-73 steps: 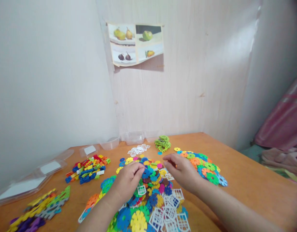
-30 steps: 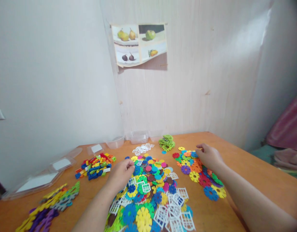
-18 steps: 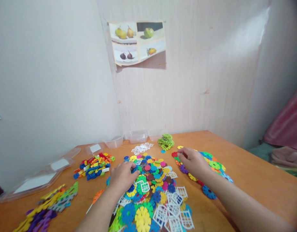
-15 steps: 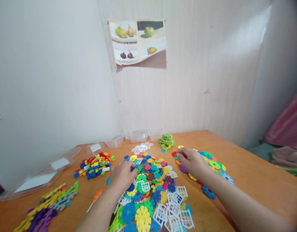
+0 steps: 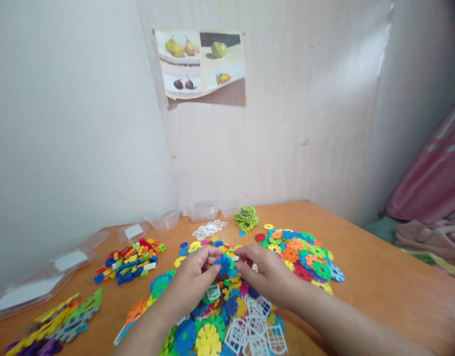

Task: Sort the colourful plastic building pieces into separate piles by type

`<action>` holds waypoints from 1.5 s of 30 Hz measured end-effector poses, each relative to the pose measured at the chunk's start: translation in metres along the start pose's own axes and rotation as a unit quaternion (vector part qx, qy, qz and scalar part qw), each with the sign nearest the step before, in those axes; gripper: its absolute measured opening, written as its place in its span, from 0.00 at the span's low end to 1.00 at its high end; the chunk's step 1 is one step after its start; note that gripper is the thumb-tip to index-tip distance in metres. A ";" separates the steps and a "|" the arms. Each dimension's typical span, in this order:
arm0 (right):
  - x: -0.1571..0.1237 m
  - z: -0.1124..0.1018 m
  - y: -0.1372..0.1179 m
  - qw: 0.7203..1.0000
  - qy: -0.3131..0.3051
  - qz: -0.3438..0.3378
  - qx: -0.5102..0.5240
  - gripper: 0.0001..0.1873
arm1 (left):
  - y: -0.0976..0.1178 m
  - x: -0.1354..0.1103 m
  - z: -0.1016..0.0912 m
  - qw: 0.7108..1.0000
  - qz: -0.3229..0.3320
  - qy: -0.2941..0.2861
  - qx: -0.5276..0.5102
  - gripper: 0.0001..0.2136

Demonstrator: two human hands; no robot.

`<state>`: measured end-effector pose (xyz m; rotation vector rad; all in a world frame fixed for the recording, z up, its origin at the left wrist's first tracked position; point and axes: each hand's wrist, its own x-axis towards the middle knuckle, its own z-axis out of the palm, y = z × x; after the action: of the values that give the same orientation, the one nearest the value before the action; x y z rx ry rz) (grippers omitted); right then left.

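Both hands meet over a mixed pile of coloured plastic flower discs and white lattice pieces (image 5: 227,316) in the middle of the orange table (image 5: 379,287). My left hand (image 5: 195,277) has its fingers curled and pinches a blue flower disc (image 5: 223,263) at its fingertips. Facing it, my right hand (image 5: 268,272) has its fingers closed toward the same spot, touching small pieces I cannot name. To the right lies a sorted heap of larger flower discs (image 5: 305,254).
Behind the pile lie white lattice squares (image 5: 208,229) and a heap of green discs (image 5: 245,219). Coloured bricks (image 5: 129,257) and long strips (image 5: 53,324) lie at the left, beside clear plastic lids (image 5: 38,282) and tubs (image 5: 183,215). Walls close the back; pink cloth (image 5: 431,198) hangs at right.
My right hand has come back from the sorted disc heap on the right to the middle pile and now meets my left hand, which has lifted a blue disc. The camera has shifted slightly.
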<state>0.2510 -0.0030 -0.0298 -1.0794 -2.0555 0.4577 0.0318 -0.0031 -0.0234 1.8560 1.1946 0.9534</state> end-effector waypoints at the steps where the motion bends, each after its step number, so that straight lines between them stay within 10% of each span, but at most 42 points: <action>1: -0.001 0.003 -0.003 1.000 -0.012 -0.002 0.013 0.13 | 0.002 -0.002 0.003 1.000 0.000 -0.008 -0.011 0.16; 8: 0.004 0.008 0.011 0.996 -0.038 0.072 0.043 0.10 | 0.011 -0.004 0.006 1.000 0.001 -0.007 -0.016 0.20; 15: 0.018 -0.054 0.077 0.953 0.122 0.227 -0.159 0.18 | -0.015 0.010 -0.016 0.988 -0.035 0.105 0.106 0.16; 21: 0.014 -0.084 0.119 0.917 0.089 0.341 -0.185 0.17 | -0.027 0.013 -0.024 0.980 -0.025 0.119 0.159 0.14; 36: 0.015 -0.060 0.090 0.939 0.098 0.191 -0.267 0.16 | -0.044 0.013 -0.026 0.957 -0.025 0.095 0.274 0.11; 45: 0.014 -0.057 0.085 0.927 0.034 0.225 -0.298 0.18 | -0.041 0.012 -0.021 0.942 -0.040 0.097 0.320 0.09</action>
<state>0.3355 0.0563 -0.0382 -1.9194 -1.9197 -0.0080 0.0002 0.0248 -0.0466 2.2117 1.8511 0.7654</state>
